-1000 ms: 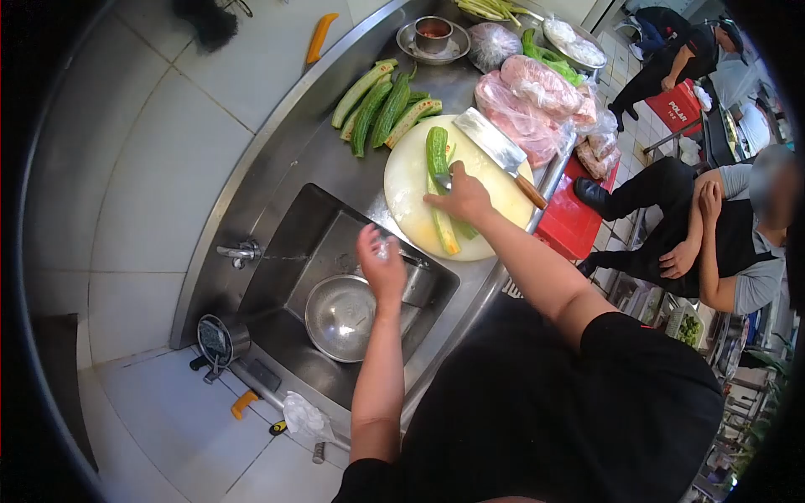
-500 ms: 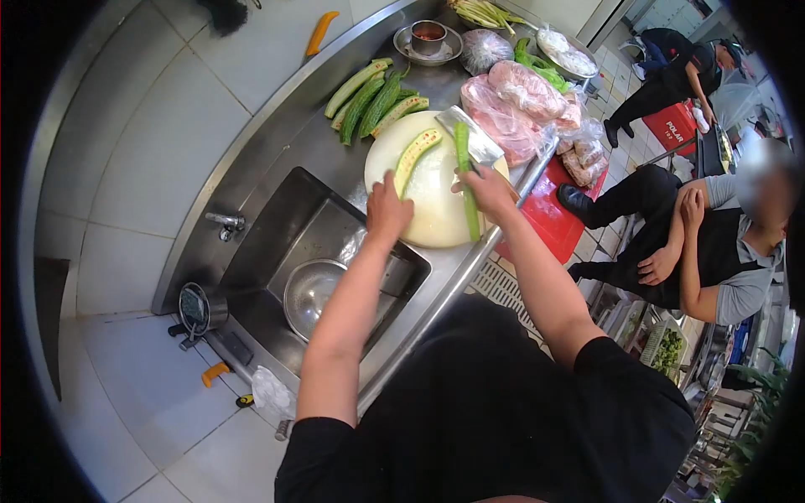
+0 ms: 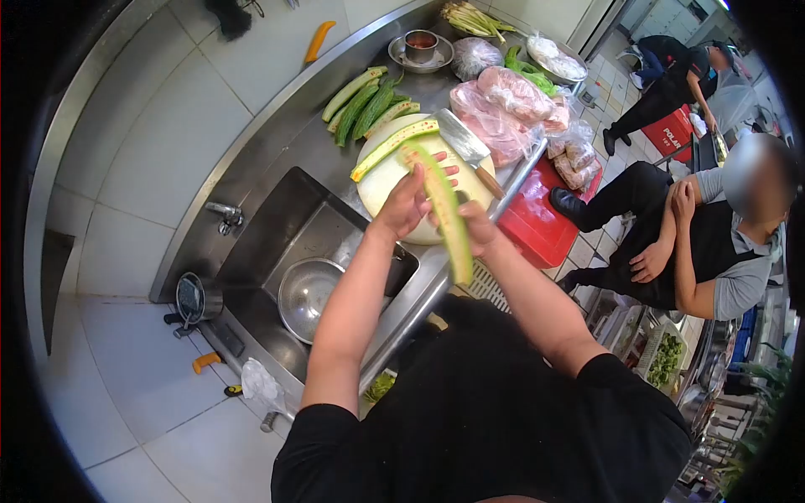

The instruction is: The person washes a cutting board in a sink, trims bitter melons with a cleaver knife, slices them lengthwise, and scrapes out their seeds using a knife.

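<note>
A halved bitter gourd (image 3: 443, 197), its seeded inside showing, is held up over the near part of the round cutting board (image 3: 387, 189). My left hand (image 3: 404, 205) grips its upper part, with fingers passing behind it. Lower down, my right hand (image 3: 476, 228) closes on the same piece, a little blurred. Another gourd half (image 3: 392, 148) lies cut side up across the board's far side. The cleaver (image 3: 463, 141) rests at the board's right, its wooden handle (image 3: 489, 182) toward me. Behind the board are several green gourds (image 3: 359, 111), some halved.
Left of the board is a sink with a metal bowl (image 3: 312, 293). Bagged meat (image 3: 503, 109) sits right of the cleaver, above a red crate (image 3: 537, 216). A small metal cup (image 3: 420, 48) stands in a dish. A seated person (image 3: 704, 226) is at right; another bends behind.
My right hand has let go of the cleaver, which now lies on the board. A gourd half has been lifted into both hands; the other half lies farther back.
</note>
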Available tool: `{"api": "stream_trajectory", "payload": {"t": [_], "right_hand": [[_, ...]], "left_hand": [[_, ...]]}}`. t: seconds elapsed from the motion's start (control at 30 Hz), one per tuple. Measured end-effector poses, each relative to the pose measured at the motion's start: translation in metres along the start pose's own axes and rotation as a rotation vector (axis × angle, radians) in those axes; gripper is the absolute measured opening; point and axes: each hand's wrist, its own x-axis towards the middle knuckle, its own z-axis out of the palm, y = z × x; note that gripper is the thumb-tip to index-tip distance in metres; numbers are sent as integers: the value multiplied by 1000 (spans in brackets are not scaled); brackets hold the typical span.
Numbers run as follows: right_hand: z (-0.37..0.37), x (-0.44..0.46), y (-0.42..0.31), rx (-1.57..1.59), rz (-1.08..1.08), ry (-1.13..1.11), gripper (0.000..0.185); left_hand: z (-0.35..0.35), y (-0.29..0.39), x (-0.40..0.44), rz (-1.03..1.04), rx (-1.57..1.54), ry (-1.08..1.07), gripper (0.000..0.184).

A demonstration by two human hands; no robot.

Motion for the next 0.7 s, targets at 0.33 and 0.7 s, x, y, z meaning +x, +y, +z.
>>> {"api": "stream_trajectory", "payload": {"t": [0.33, 0.7], "right_hand": [[9, 51, 24, -497, 534, 348, 39], [121, 73, -12, -1134, 214, -186, 38]], "left_hand": [[-35, 27, -142, 474, -6, 729, 24], [81, 28, -196, 460, 424, 1090, 69]]}}
